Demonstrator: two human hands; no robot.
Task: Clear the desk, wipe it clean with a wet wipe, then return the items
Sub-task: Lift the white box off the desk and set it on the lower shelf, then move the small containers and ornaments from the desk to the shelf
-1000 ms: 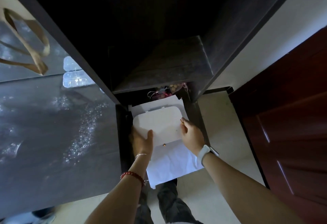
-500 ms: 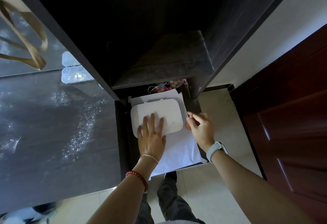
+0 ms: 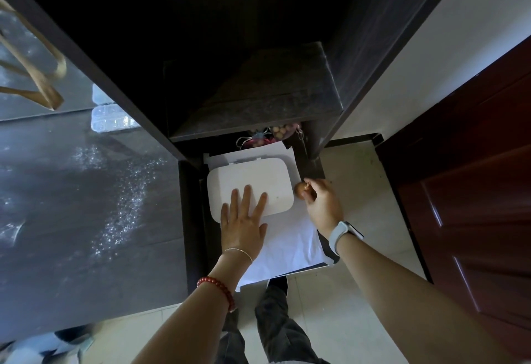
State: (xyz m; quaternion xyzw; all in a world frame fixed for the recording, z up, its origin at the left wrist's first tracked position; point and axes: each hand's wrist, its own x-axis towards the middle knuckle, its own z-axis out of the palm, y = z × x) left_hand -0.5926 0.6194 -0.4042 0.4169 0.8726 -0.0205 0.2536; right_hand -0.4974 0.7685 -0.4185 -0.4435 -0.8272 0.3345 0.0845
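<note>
White box [image 3: 253, 179] under flat left hand [image 3: 242, 227]; right hand [image 3: 323, 205] beside.

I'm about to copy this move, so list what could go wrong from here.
1. The right hand pinches a small brown ball by the white box; if dropped, it might roll off the paper into the dark drawer.
2. The left hand only presses flat on the box, which overhangs loose paper, so both might slide.
</note>
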